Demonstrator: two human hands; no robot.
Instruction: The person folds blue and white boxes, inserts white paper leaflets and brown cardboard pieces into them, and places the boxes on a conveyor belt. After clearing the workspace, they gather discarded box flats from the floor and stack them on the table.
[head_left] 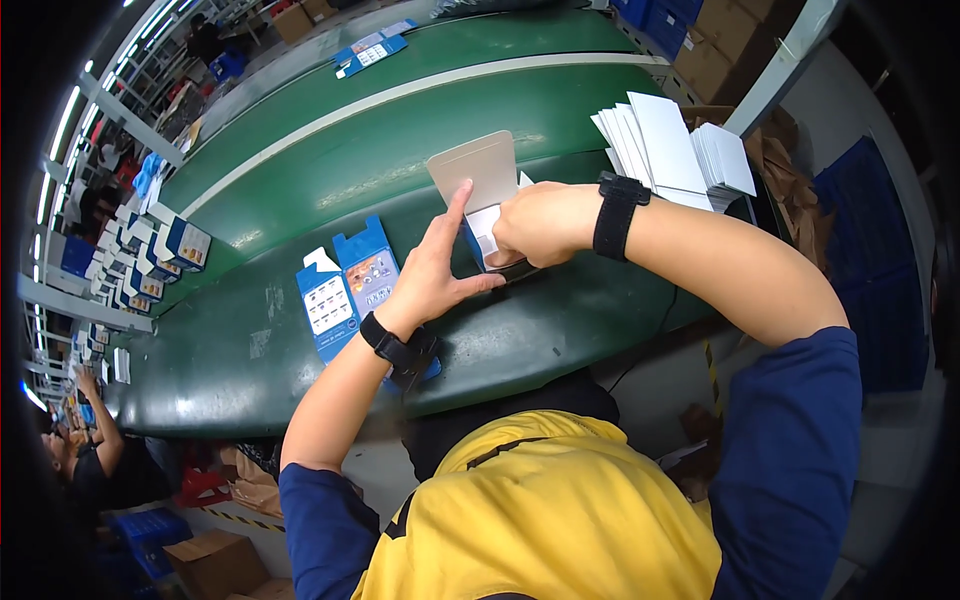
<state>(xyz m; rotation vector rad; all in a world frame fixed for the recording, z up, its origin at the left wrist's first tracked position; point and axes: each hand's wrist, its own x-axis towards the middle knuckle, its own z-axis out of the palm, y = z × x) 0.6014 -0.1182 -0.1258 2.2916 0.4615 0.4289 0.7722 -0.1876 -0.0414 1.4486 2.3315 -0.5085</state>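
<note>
A small open carton (474,241), blue outside and pale inside, stands on the green conveyor belt in front of me, its grey-white lid flap (480,170) raised at the far side. Around its left side my left hand (436,268) grips it, index finger against the flap and thumb along the near edge. My right hand (538,226) reaches in from the right with curled fingers down in the carton's opening; whatever they pinch is hidden. By my left wrist lies a flattened blue printed carton (332,308), partly under the forearm.
Stacks of white folded card (655,150) stand at the belt's right end. Several finished blue-and-white boxes (180,245) are grouped at the far left. Another flat carton (372,52) lies on the far belt (540,100). A co-worker (95,440) sits at left. A metal post (785,65) rises at right.
</note>
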